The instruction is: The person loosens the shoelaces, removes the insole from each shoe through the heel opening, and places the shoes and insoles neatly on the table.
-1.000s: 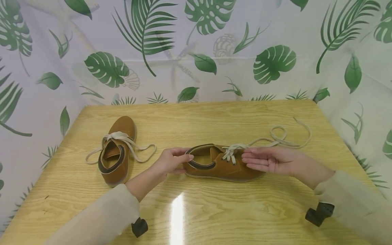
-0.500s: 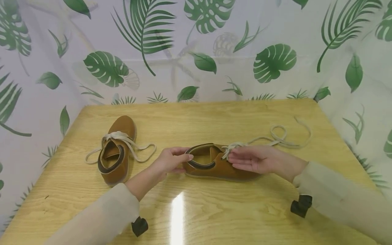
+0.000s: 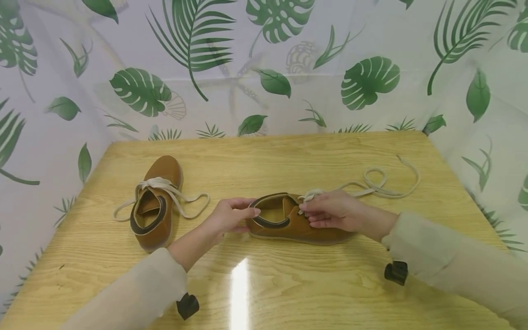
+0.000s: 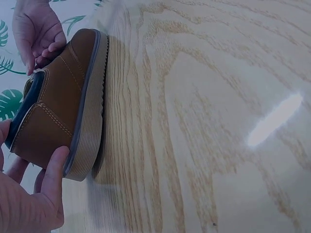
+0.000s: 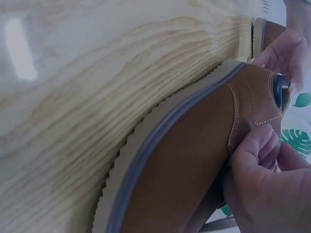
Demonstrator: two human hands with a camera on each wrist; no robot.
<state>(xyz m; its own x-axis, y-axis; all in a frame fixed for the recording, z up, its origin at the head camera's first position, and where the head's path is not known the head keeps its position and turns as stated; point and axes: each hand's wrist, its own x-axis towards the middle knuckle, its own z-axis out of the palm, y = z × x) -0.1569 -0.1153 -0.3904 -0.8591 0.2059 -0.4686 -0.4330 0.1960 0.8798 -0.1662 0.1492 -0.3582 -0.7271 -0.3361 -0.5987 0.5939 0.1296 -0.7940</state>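
A brown lace-up shoe (image 3: pixel 284 233) lies on the table in the head view, its toe to the right. My left hand (image 3: pixel 228 215) grips its heel, thumb over the collar; the left wrist view shows the fingers round the heel (image 4: pixel 36 145). Over the lacing, my right hand (image 3: pixel 336 211) has curled fingers and pinches the cream shoelace (image 3: pixel 312 193) near the top of the tongue. In the right wrist view, the right hand (image 5: pixel 267 179) covers the pinched part of the lace, so the exact grip is hidden.
A second brown shoe (image 3: pixel 165 167) stands at the left, toe away, with a tied lace (image 3: pixel 187 199) looped beside it. The held shoe's loose lace end (image 3: pixel 375 189) curls over the wooden table (image 3: pixel 264 160) at the right. Leaf-print cloth (image 3: pixel 247 68) hangs behind.
My right hand has moved left from beside the toe to the lacing, and its straight fingers have curled to pinch the lace. The left hand keeps its grip on the heel.
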